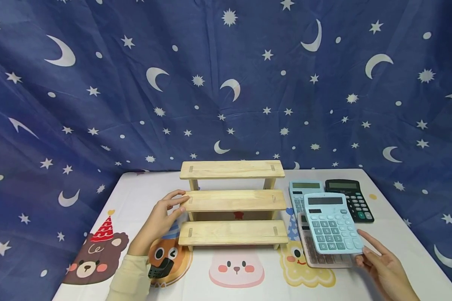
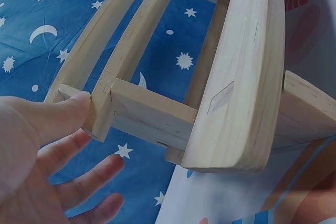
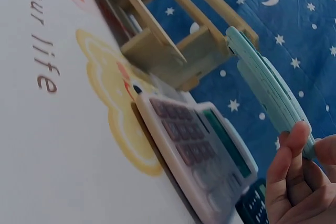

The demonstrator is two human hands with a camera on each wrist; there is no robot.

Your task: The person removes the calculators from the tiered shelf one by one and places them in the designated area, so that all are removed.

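A three-tier wooden display stand [image 1: 233,200] stands on the table. My left hand [image 1: 160,219] is at the left end of its middle board, which sits between thumb and index finger; the other fingers reach out loosely, as the left wrist view shows. With thumb and fingertips, my right hand [image 1: 384,265] pinches a light blue calculator [image 1: 333,223] by its lower right corner. The right wrist view has this calculator [image 3: 268,90] edge-on, raised off the table. Beneath it lies a pink calculator [image 1: 309,251], partly hidden from above.
Behind the held calculator lie another light blue calculator [image 1: 296,196], partly covered, and a black calculator [image 1: 361,205]. The white tablecloth [image 1: 135,196] carries printed cartoon animals. A blue curtain [image 1: 196,96] with moons and stars hangs behind the table.
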